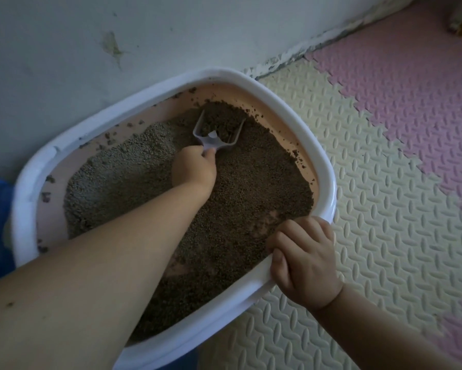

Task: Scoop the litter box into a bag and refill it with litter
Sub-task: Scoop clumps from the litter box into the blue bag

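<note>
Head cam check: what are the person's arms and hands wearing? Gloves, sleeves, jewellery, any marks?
Nothing worn that shows. Both forearms are bare to the frame edge, with no sleeves in view. The left hand and right hand have no gloves, and no rings, watch or bracelet are visible. The only mark is a small dark speck on the left forearm.

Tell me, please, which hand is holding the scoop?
The left hand, reaching into the litter and gripping the scoop by its handle; the right hand only grips the box by its rim.

White-rimmed litter box [299, 134], grey scoop [216, 129] inside
</note>
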A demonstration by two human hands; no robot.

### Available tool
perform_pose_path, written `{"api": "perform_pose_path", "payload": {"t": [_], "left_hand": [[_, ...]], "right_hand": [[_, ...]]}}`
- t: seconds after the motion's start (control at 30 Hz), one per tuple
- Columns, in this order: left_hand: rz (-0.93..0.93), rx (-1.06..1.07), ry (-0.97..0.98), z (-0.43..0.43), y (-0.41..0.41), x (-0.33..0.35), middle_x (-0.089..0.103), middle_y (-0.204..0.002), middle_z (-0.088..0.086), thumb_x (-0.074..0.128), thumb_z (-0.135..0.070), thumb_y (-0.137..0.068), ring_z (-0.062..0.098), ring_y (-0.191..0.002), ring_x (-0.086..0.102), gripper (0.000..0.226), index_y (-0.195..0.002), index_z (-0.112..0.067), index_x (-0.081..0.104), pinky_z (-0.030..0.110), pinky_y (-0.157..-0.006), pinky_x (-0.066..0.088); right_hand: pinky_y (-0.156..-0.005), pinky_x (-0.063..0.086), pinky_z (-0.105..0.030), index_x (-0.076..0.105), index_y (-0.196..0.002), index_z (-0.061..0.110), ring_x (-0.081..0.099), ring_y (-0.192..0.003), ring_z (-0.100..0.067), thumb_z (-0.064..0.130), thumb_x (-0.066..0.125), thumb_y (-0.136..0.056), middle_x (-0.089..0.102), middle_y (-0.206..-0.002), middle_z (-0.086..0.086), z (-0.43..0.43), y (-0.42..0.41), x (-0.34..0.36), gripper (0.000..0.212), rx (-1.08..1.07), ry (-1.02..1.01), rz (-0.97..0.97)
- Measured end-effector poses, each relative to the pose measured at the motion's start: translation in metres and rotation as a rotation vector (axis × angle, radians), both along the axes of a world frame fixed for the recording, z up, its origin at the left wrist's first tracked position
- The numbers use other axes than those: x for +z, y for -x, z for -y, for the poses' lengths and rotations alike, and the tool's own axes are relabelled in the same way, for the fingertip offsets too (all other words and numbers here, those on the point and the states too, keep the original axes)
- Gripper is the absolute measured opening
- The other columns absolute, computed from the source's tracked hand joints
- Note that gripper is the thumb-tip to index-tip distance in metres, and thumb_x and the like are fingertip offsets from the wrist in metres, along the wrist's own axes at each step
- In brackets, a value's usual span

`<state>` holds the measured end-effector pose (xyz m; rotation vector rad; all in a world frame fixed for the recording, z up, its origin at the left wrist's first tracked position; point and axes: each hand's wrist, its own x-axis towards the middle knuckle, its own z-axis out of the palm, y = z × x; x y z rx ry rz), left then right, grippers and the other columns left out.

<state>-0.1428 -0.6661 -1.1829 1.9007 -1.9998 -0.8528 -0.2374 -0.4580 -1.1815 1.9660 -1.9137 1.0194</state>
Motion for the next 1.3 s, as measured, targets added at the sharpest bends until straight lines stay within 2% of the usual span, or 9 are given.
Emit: {"api": "perform_pose_path", "payload": {"t": [0.07,0.13,0.23,0.33,0.5,0.67,0.9,1.0,1.3], "left_hand": [[-0.102,0.001,0.016,-0.003,-0.006,-0.006,0.048,-0.055,0.008,0.046,-0.033,-0.098,0.018,-0.051,0.041,0.043,-0.062,-0.01,0.055,0.028,-0.051,0.027],[-0.179,-0.017,0.025,-0.004,-0.014,-0.007,0.063,-0.073,0.004,0.048,-0.037,-0.097,0.016,-0.065,0.057,0.032,-0.1,-0.016,0.071,0.028,-0.061,0.041],[-0.222,-0.092,0.042,-0.007,-0.034,0.0,0.069,-0.104,0.001,0.05,-0.039,-0.096,0.017,-0.094,0.065,0.044,-0.132,-0.015,0.055,0.031,-0.082,0.05],[-0.252,-0.134,0.063,-0.009,-0.062,0.008,0.067,-0.114,0.008,0.052,-0.039,-0.095,0.02,-0.103,0.062,0.046,-0.133,-0.013,0.054,0.025,-0.081,0.046],[-0.226,-0.257,0.063,-0.013,-0.108,0.027,0.068,-0.081,-0.001,0.056,-0.036,-0.093,0.013,-0.071,0.06,0.043,-0.128,-0.013,0.059,0.018,-0.058,0.04],[-0.183,-0.406,0.004,-0.017,-0.136,0.035,0.069,-0.11,0.003,0.061,-0.035,-0.089,0.007,-0.087,0.06,0.042,-0.126,-0.014,0.061,0.011,-0.069,0.04],[-0.083,-0.556,-0.006,-0.001,-0.169,0.046,0.072,-0.084,-0.009,0.053,-0.078,-0.068,0.03,-0.071,0.066,0.066,-0.115,-0.035,0.066,0.038,-0.062,0.051],[0.011,-0.695,-0.061,0.011,-0.186,0.054,0.07,-0.087,-0.024,0.044,-0.092,-0.056,0.012,-0.068,0.066,0.059,-0.098,-0.056,0.064,0.04,-0.067,0.052],[0.382,-1.065,-0.13,0.034,-0.213,0.078,0.055,-0.075,-0.039,0.026,-0.09,-0.066,-0.01,-0.07,0.055,0.064,-0.104,-0.055,0.064,0.02,-0.059,0.041]], "right_hand": [[-0.072,0.031,-0.031,0.059,-0.066,0.012,0.044,-0.069,-0.021,0.027,0.028,-0.095,0.055,-0.069,-0.002,0.0,0.001,0.001,0.045,-0.003,0.003,-0.012],[-0.073,0.031,-0.031,0.06,-0.066,0.013,0.045,-0.071,-0.02,0.027,0.029,-0.095,0.056,-0.069,-0.001,0.0,0.001,0.001,0.045,0.001,-0.001,-0.019],[-0.075,0.03,-0.03,0.059,-0.067,0.013,0.045,-0.072,-0.02,0.027,0.028,-0.096,0.056,-0.07,-0.001,0.0,0.0,0.001,0.044,0.003,-0.01,-0.017],[-0.075,0.029,-0.03,0.059,-0.068,0.012,0.047,-0.07,-0.022,0.027,0.028,-0.096,0.057,-0.071,-0.002,0.0,-0.002,0.002,0.044,0.002,-0.016,-0.009],[-0.078,0.028,-0.029,0.058,-0.072,0.013,0.047,-0.072,-0.022,0.025,0.029,-0.096,0.057,-0.075,-0.002,-0.002,-0.004,0.005,0.04,-0.016,-0.036,0.001],[-0.079,0.03,-0.031,0.059,-0.073,0.011,0.049,-0.075,-0.023,0.022,0.033,-0.094,0.058,-0.078,-0.003,-0.004,-0.006,0.008,0.036,-0.025,-0.068,0.008],[-0.083,0.027,-0.027,0.062,-0.073,0.008,0.047,-0.081,-0.02,0.016,0.036,-0.09,0.06,-0.081,-0.004,-0.008,-0.009,0.012,0.031,-0.037,-0.085,0.0],[-0.082,0.027,-0.028,0.062,-0.071,0.008,0.046,-0.08,-0.02,0.018,0.035,-0.091,0.059,-0.077,-0.005,-0.006,-0.009,0.009,0.035,-0.045,-0.08,-0.006],[-0.079,0.03,-0.033,0.06,-0.066,0.006,0.049,-0.075,-0.026,0.022,0.029,-0.095,0.059,-0.071,-0.008,-0.003,-0.012,0.004,0.046,-0.043,-0.032,0.007]]}}
